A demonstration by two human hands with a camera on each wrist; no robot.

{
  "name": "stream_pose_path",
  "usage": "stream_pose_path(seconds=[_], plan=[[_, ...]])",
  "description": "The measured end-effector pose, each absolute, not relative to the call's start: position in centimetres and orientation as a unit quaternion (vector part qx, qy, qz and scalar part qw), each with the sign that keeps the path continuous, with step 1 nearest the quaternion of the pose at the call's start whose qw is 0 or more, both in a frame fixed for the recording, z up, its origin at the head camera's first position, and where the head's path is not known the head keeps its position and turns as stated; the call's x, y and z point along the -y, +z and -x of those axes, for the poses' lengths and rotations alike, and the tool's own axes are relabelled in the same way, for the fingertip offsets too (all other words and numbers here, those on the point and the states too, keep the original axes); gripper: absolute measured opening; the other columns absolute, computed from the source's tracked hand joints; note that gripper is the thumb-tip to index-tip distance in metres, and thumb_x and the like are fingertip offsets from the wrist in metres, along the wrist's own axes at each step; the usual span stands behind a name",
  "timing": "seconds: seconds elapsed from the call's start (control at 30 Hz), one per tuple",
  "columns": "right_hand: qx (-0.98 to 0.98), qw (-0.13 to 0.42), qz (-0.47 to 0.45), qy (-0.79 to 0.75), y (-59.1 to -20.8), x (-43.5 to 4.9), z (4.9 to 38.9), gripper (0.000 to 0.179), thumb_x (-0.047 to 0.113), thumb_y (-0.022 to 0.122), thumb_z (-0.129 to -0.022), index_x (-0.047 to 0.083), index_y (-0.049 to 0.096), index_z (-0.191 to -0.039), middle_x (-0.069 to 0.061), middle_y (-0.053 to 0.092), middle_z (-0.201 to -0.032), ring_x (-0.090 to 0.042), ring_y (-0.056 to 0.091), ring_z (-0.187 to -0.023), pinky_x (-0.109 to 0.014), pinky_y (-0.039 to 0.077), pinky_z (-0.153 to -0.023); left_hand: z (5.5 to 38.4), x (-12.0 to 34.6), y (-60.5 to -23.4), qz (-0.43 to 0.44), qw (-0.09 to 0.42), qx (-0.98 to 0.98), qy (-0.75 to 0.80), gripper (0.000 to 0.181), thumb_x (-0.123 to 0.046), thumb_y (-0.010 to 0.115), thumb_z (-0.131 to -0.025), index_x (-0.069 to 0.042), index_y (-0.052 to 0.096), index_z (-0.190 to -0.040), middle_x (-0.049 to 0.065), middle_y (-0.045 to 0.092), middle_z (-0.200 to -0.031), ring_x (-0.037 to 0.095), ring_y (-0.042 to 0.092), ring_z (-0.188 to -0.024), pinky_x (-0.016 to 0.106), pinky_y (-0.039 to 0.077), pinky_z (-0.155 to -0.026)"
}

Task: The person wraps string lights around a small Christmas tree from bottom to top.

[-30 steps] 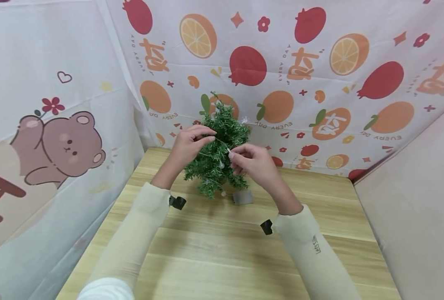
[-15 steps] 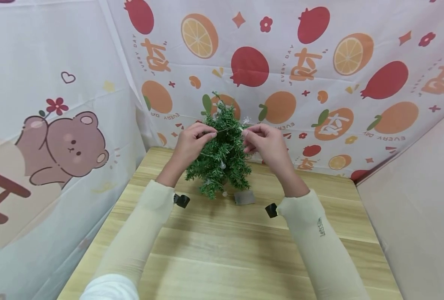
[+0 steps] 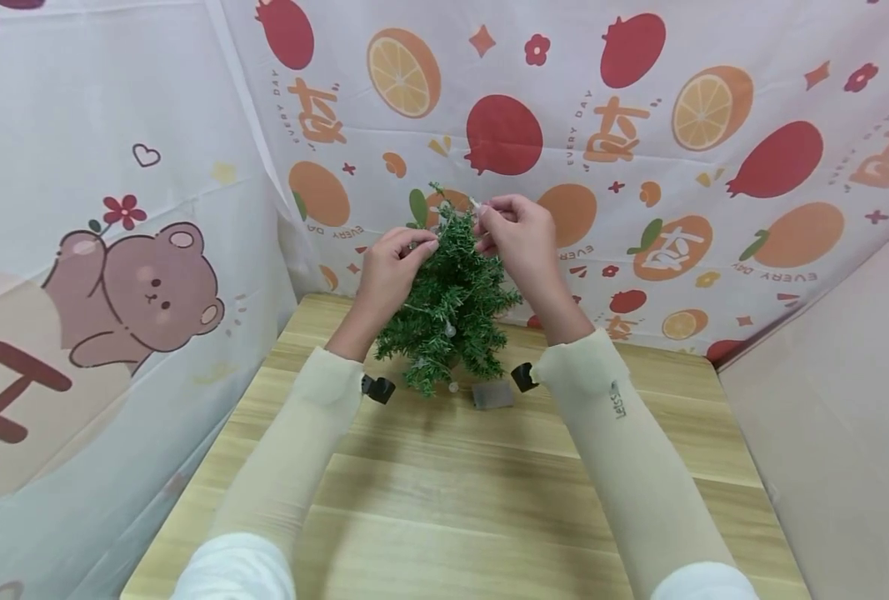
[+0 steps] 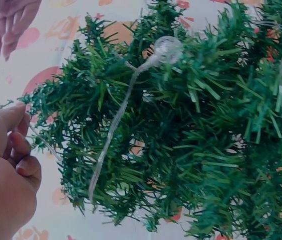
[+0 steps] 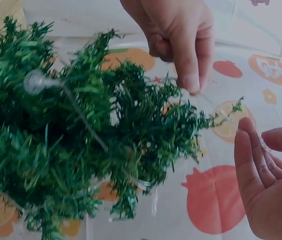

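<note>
A small green artificial Christmas tree (image 3: 455,304) stands at the table's back, a string of clear lights running over its branches. Round bulbs show on it, one low on the front (image 3: 450,331) and one large in the left wrist view (image 4: 168,50). Beside the tree's upper left, my left hand (image 3: 393,267) pinches the thin light wire (image 5: 211,106) between thumb and forefinger. At the upper right, near the treetop, my right hand (image 3: 517,242) pinches a further part of the string lights, a pale tip showing at its fingers. The wire stretches between both hands.
A grey flat box (image 3: 492,395) lies on the wooden table (image 3: 444,500), just right of the tree's base. Fruit-printed cloth (image 3: 639,167) hangs close behind the tree. A bear-printed cloth (image 3: 212,108) hangs at the left.
My right hand has moved outward, then up to beside the treetop, taking the string lights with it. My left hand has risen slightly, still pinching the wire.
</note>
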State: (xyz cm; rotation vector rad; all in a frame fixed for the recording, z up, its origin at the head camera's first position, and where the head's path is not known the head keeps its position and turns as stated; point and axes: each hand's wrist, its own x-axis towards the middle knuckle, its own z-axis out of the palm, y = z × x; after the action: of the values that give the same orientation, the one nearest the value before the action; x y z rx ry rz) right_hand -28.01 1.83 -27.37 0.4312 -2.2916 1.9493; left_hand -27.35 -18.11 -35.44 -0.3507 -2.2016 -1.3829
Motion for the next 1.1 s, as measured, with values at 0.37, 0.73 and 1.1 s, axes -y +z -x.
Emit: stream_pose_path(seconds=[0.37, 0.73, 1.1], plan=[[0.737, 0.068, -0.154, 0.655, -26.8, 0.7, 28.4, 0.022, 0.022, 0.063, -0.101, 0.005, 0.068, -0.114, -0.018, 0.072, -0.095, -0.02, 0.07, -0.07, -0.031, 0.06, -0.073, 28.0, 17.1, -33.5, 0.116, 0.261, 0.798, -0.531, 0.024, -0.03, 0.065, -0.1, -0.013, 0.076, -0.113, -0.001, 0.064, -0.104, 0.017, 0.048, -0.071, 0.029, 0.04, -0.064], [0.738, 0.052, -0.165, 0.653, -26.4, 3.0, 28.2, 0.02, 0.021, 0.063, -0.101, 0.004, 0.069, -0.111, -0.012, 0.072, -0.087, -0.027, 0.07, -0.07, -0.034, 0.061, -0.07, 28.9, 17.1, -32.8, 0.097, 0.269, 0.768, -0.573, 0.032, -0.04, 0.068, -0.096, -0.014, 0.077, -0.114, -0.002, 0.061, -0.094, 0.015, 0.046, -0.068, 0.028, 0.039, -0.06], [0.757, 0.02, -0.155, 0.634, -28.1, 2.9, 28.1, 0.017, 0.019, 0.062, -0.101, 0.004, 0.068, -0.105, -0.014, 0.07, -0.086, -0.018, 0.066, -0.062, -0.031, 0.059, -0.066, 28.6, 17.2, -33.1, 0.07, 0.258, 0.775, -0.573, 0.025, -0.029, 0.068, -0.099, -0.01, 0.076, -0.112, -0.002, 0.057, -0.089, 0.013, 0.046, -0.068, 0.026, 0.039, -0.061]])
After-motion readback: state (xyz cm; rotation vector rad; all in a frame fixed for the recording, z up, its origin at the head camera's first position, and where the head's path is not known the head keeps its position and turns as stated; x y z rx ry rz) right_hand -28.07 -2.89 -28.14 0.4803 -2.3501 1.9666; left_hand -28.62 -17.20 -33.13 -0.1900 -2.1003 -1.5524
